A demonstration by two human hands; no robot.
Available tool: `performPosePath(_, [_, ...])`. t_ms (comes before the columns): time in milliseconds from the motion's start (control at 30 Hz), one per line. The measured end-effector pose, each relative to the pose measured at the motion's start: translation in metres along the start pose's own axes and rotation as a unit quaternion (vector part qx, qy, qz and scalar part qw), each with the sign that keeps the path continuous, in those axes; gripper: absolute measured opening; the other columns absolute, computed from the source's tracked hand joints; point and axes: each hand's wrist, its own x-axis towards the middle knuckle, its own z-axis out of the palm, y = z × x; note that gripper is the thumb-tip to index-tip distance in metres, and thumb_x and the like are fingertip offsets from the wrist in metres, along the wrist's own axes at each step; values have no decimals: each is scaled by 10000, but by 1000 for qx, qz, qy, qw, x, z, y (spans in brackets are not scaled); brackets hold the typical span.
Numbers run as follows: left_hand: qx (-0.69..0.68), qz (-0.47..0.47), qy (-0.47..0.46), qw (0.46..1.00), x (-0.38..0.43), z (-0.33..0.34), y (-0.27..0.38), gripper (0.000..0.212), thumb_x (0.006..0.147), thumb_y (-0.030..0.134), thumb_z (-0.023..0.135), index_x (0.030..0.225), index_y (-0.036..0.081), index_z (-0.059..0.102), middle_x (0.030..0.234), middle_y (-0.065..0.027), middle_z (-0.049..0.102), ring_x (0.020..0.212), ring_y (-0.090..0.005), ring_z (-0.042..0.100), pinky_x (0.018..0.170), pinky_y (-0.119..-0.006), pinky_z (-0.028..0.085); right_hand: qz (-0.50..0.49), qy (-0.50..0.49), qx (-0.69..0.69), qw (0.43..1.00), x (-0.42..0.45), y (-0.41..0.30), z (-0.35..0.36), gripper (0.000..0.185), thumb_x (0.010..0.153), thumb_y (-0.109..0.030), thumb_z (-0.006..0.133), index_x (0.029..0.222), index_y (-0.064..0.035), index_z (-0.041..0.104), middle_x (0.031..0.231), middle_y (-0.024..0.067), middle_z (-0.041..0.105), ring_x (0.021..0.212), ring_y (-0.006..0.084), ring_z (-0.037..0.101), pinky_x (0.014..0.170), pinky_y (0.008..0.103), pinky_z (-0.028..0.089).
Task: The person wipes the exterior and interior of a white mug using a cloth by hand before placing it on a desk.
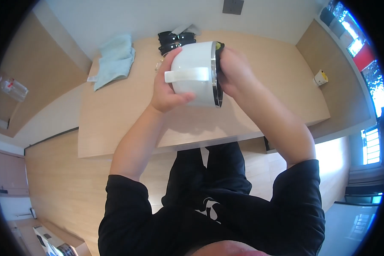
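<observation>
My left hand (166, 83) grips a white pot-like cup (195, 57) with a side handle and a shiny metal rim. The cup is held above the wooden desk (121, 118), tipped onto its side so that its mouth faces right. My right hand (232, 70) is at that mouth, its fingers hidden by the rim. A small black and yellow-green item (220, 46) shows at the top of the rim beside my right hand; what it is, and whether my fingers hold it, I cannot tell.
Black sunglasses (176, 38) lie behind the cup, partly covered by it. A light blue cloth (115, 62) is at the desk's back left. A small paper cup (321, 77) with something yellow stands at the right. A clear plastic bottle (14, 89) is at far left.
</observation>
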Motion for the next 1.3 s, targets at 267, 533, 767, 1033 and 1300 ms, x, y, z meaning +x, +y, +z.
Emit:
performPosePath(267, [-115,-9,74,990,-1,-3,-1,1061,573,272,839,1469,54,315,1319,-104,512,1220,-223,509,1012,-356,431,-41,-187,-346,918,-29,18,-24,263,905,-163,600,1133,-47,661,969,62,667,868,141,610,752,298,511])
performPosePath(533, [-245,-120,38,961,-7,-8,-16,910,728,596,587,1401,14,396,1328,-143,516,1212,-278,526,970,-405,472,-511,-150,-652,539,2,2,-32,345,756,-63,665,1097,-92,623,1201,94,604,1122,302,562,913,415,497])
performPosePath(767, [-283,-99,52,952,-5,-5,-8,815,746,555,587,1328,0,454,1220,-146,577,1110,-280,588,963,-401,477,-112,-391,-533,742,-17,-19,-20,295,735,14,630,1016,-53,691,1070,106,670,1009,277,625,915,344,488])
performPosePath(1033, [-299,-170,45,938,-10,-4,-22,823,789,548,576,1385,0,433,1299,-184,558,1214,-315,545,1042,-445,432,-394,-178,-658,616,-1,-10,-16,246,765,-6,652,1003,-68,667,1006,119,653,1003,305,619,858,375,509])
performPosePath(1300, [-306,-133,59,941,-1,1,-7,791,814,512,564,1416,29,385,1315,-150,542,1208,-282,551,1014,-413,465,-3,-200,-64,978,-10,-11,11,272,930,-80,536,1175,15,607,1030,71,663,937,123,623,837,261,520])
